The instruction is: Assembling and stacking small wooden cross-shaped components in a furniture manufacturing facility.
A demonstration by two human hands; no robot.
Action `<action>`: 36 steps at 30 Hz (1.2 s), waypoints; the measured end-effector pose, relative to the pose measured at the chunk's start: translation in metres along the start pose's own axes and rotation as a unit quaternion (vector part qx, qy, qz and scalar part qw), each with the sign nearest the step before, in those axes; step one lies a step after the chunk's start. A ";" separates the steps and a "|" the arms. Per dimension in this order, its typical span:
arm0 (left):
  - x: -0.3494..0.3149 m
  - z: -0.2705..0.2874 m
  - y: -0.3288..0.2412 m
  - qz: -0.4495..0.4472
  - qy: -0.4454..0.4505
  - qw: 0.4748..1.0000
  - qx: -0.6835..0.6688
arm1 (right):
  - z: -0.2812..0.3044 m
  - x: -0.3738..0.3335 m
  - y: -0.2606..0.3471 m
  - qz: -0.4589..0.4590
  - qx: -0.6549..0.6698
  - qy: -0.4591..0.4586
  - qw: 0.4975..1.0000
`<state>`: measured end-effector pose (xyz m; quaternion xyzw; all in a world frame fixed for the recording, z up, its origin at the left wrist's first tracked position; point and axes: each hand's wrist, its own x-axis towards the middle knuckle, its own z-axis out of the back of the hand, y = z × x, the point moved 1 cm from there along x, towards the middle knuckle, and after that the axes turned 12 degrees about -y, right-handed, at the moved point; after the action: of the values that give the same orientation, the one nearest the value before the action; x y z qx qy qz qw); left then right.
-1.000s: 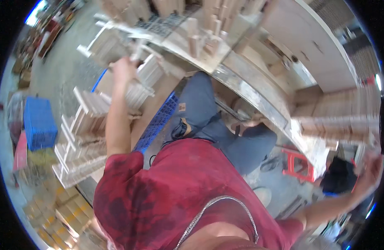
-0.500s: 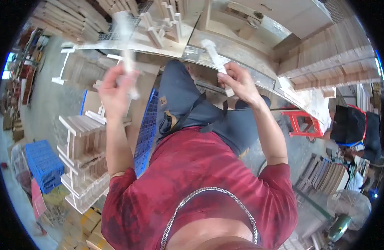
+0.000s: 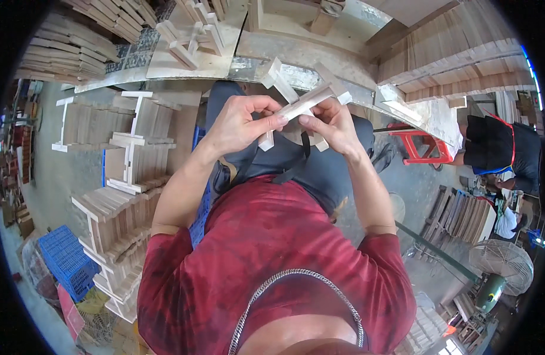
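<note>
Two pale wooden pieces, each a bar with a crosswise end block, are crossed over one another above my lap. My left hand (image 3: 244,123) pinches the near-left end of the upper wooden piece (image 3: 311,102) between thumb and fingers. With thumb and curled fingers, my right hand (image 3: 337,129) grips around the place where the pieces cross. The lower wooden piece (image 3: 285,87) slants from upper left toward my right hand, touching the upper one. Fingers partly cover the crossing, so whether the two are joined cannot be told.
Ahead is a worktable (image 3: 308,48) with a wooden frame assembly (image 3: 192,38) on it. Stacked boards (image 3: 456,50) stand at right, and piled wooden parts (image 3: 115,222) at left. A red stool (image 3: 420,148), a fan (image 3: 500,266) and a bent-over person (image 3: 491,145) are right; a blue crate (image 3: 68,260) is left.
Both hands have come together over my lap. The wooden pieces, held apart before, now cross and touch. My left hand has moved right. The view has shifted slightly.
</note>
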<state>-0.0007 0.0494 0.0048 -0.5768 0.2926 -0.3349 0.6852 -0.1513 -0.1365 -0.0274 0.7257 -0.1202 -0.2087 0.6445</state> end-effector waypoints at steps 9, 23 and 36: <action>0.015 0.002 0.011 0.003 0.069 0.998 0.007 | -0.002 0.002 0.004 -0.039 0.026 0.012 0.999; 0.028 -0.025 0.010 0.048 0.051 0.995 -0.072 | 0.000 0.012 -0.004 -0.018 0.076 -0.029 0.997; 0.025 0.012 -0.009 -0.130 -0.061 0.988 -0.063 | 0.032 0.022 0.029 0.047 0.006 -0.070 0.996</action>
<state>0.0229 0.0359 0.0152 -0.6711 0.1931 -0.3659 0.6152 -0.1436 -0.1788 -0.0050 0.7068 -0.2001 -0.2280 0.6391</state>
